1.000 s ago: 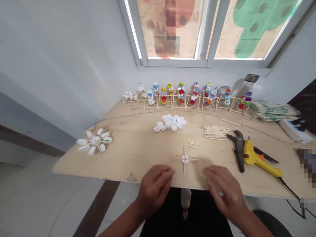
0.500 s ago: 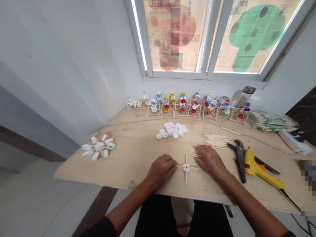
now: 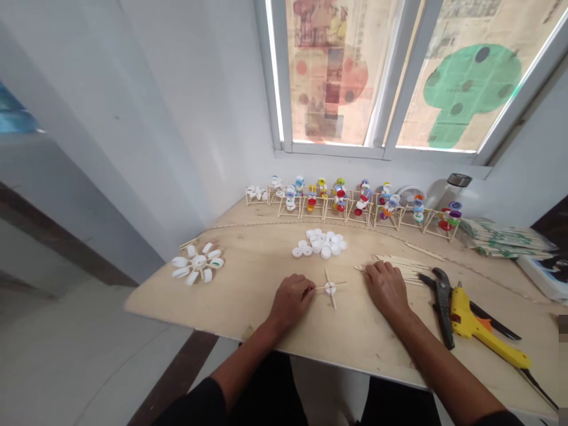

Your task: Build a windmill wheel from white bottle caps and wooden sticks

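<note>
A white bottle cap with wooden sticks in a cross (image 3: 330, 288) lies near the table's front edge. My left hand (image 3: 290, 302) is closed at its left side, fingertips pinching the end of the left stick. To the right, my right hand (image 3: 387, 287) rests on the table with its fingers curled over several short wooden sticks (image 3: 360, 269), whose ends poke out at the left. The hand hides the rest of them. Just beyond it lies a bunch of longer sticks (image 3: 406, 266). White bottle caps (image 3: 326, 251) are heaped behind the cross.
A wheel of white caps (image 3: 199, 260) lies at the left. Black cutters (image 3: 441, 307) and a yellow glue gun (image 3: 464, 316) lie at the right. Stick frames with coloured caps (image 3: 339, 201) line the back, near a bottle (image 3: 455, 189) and packed sticks (image 3: 506, 238).
Both hands came from the table's front edge onto the table. My left hand took the cross's left stick, which has turned slightly. My right hand reached the short sticks and shifted them right.
</note>
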### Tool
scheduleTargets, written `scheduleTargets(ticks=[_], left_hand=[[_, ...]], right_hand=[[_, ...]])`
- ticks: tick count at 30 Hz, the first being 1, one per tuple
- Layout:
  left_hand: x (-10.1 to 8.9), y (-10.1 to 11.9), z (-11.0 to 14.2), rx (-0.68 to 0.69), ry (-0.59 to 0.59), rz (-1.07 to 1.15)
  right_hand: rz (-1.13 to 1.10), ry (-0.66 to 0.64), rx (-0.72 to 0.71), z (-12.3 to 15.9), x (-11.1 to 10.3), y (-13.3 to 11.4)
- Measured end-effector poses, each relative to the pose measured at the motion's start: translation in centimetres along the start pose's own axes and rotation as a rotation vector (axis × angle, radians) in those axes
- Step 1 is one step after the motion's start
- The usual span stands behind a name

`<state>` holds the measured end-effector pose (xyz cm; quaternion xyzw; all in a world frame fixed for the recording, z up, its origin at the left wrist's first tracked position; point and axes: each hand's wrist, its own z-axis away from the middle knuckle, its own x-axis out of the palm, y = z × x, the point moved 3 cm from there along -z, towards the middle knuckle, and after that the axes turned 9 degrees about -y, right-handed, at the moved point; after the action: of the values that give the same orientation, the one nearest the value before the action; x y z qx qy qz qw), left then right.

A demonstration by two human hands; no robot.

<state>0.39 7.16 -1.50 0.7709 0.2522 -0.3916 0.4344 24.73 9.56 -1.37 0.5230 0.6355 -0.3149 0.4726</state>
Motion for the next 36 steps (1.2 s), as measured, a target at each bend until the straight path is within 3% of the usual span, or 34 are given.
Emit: scheduleTargets(ticks=[5, 11, 17, 26, 36], left_hand=[[-0.4, -0.7, -0.1, -0.081, 0.084, 0.021], [-2.1, -3.8, -2.3, -0.278, 0.216, -0.028], [-1.7, -5.9, -5.3, -0.382, 0.172, -0.072], [-0.5, -7.0, -6.4, -0.415, 0.103, -0.113], [-1.4, -5.9, -4.9, -0.363, 0.216, -0.094]], right_hand=[[-0.004, 0.089, -0.028, 0.5, -0.4, -0.5], [-0.049, 0.150, -0.047, 0.5, -1.0, -0.8], [-0.083, 0.133, -0.019, 0.5, -1.1, -0.6], [-0.099, 0.069, 0.000, 0.3, -1.3, -0.6], [-0.072, 0.050, 0.029, 0.5, -1.3, -0.5]])
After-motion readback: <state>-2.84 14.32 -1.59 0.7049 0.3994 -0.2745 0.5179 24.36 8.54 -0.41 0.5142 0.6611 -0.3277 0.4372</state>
